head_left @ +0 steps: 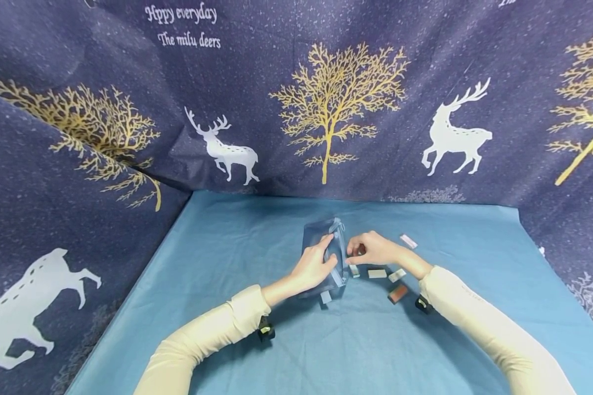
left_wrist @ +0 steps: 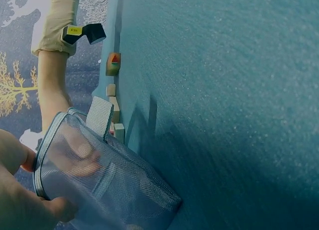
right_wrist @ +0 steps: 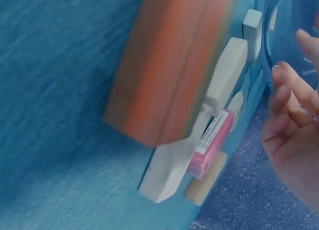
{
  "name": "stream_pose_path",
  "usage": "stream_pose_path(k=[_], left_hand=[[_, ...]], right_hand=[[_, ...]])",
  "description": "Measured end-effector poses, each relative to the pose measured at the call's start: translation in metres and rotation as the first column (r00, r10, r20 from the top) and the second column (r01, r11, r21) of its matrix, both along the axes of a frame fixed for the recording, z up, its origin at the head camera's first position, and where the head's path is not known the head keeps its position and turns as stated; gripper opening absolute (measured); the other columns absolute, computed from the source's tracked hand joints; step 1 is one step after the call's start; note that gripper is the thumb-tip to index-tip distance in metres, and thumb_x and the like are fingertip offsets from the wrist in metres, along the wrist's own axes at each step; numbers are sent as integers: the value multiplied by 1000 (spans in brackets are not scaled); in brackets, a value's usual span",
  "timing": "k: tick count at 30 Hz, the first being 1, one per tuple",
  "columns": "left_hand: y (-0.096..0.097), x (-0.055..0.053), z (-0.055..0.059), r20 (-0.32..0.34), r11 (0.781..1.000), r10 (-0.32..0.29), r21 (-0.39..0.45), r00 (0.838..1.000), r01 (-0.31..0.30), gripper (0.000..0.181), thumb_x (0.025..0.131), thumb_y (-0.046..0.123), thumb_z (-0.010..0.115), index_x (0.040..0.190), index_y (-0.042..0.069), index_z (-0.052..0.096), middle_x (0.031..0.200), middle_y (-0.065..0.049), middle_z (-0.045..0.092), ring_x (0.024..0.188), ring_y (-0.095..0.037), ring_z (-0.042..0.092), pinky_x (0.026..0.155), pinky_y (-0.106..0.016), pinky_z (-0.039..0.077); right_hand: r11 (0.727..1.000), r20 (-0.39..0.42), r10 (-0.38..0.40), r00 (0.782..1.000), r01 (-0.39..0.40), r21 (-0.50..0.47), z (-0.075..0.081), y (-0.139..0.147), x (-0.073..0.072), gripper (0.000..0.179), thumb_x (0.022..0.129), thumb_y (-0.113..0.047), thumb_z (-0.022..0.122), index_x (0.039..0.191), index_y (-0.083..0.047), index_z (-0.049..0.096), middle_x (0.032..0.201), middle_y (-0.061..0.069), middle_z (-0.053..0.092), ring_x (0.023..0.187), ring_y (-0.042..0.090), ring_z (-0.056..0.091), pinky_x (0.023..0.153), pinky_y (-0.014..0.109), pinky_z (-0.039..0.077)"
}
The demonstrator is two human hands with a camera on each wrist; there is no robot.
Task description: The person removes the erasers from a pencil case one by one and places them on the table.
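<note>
A blue mesh zip pouch (head_left: 316,227) stands tilted on the cloth, its rim towards the right. My left hand (head_left: 312,267) grips it at the open rim, with the thumb and index finger spread apart. In the left wrist view the mesh pouch (left_wrist: 134,190) is see-through, with a grey fabric tab (left_wrist: 99,115) on its side. My right hand (head_left: 375,248) pinches at the rim from the other side, fingers curled. The right wrist view has the right hand (right_wrist: 294,125) at the pouch's edge (right_wrist: 269,41).
Several small blocks lie by my right forearm: an orange one (right_wrist: 164,65), white ones (right_wrist: 227,75), a pink one with a label (right_wrist: 212,143) and a beige one (right_wrist: 205,180). A blue cloth (head_left: 217,247) covers the table; a deer-print curtain (head_left: 375,33) hangs behind.
</note>
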State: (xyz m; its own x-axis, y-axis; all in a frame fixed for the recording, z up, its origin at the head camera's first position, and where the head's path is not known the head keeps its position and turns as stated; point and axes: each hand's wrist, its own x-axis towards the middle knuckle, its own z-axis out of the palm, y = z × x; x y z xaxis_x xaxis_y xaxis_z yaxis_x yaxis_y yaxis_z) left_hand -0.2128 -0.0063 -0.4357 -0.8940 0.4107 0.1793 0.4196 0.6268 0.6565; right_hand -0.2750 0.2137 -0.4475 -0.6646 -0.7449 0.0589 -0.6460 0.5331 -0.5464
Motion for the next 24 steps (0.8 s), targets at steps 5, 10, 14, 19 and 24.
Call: stream_pose_path(k=[5, 10, 14, 19, 24], left_hand=[[0, 0, 1, 1, 1000, -7, 6, 1000, 7, 57, 89, 21, 46, 141, 4, 33, 142, -13, 40, 85, -18, 60, 86, -31, 48], [-1, 0, 1, 17, 1000, -13, 7, 1000, 13, 57, 89, 22, 45, 142, 5, 33, 142, -13, 39, 50, -12, 44, 62, -25, 46], [-2, 0, 0, 41, 1000, -14, 17, 999, 13, 58, 89, 22, 46, 142, 6, 32, 143, -13, 39, 41, -6, 32, 45, -20, 36], [-2, 1, 1, 68, 999, -31, 35, 997, 28, 59, 89, 21, 46, 143, 5, 29, 133, -16, 50, 35, -7, 24, 36, -19, 26], [-2, 1, 0, 56, 998, -38, 43, 998, 35, 58, 90, 21, 46, 143, 3, 29, 136, -19, 45, 34, -5, 22, 37, -18, 24]], right_hand=[[1000, 16, -2, 1000, 3, -23, 3, -5, -1, 15, 84, -27, 64, 93, -16, 66, 73, -9, 65, 60, 0, 57, 58, 21, 49], [999, 41, 19, 999, -17, -28, 8, -15, 0, 18, 87, -21, 60, 101, -11, 66, 74, 0, 67, 57, 3, 54, 55, 21, 47], [1000, 54, 30, 998, -30, -6, 9, -24, 0, 22, 88, -19, 58, 107, -9, 65, 81, 6, 69, 61, 3, 57, 58, 20, 48], [999, 43, 40, 998, -40, 10, 8, -31, -1, 27, 89, -19, 56, 113, -9, 63, 90, 2, 69, 74, 4, 61, 67, 21, 50], [997, 31, 70, 997, -70, 9, 3, -37, -4, 21, 88, -17, 55, 107, -14, 64, 90, -2, 67, 76, 4, 61, 68, 21, 50]])
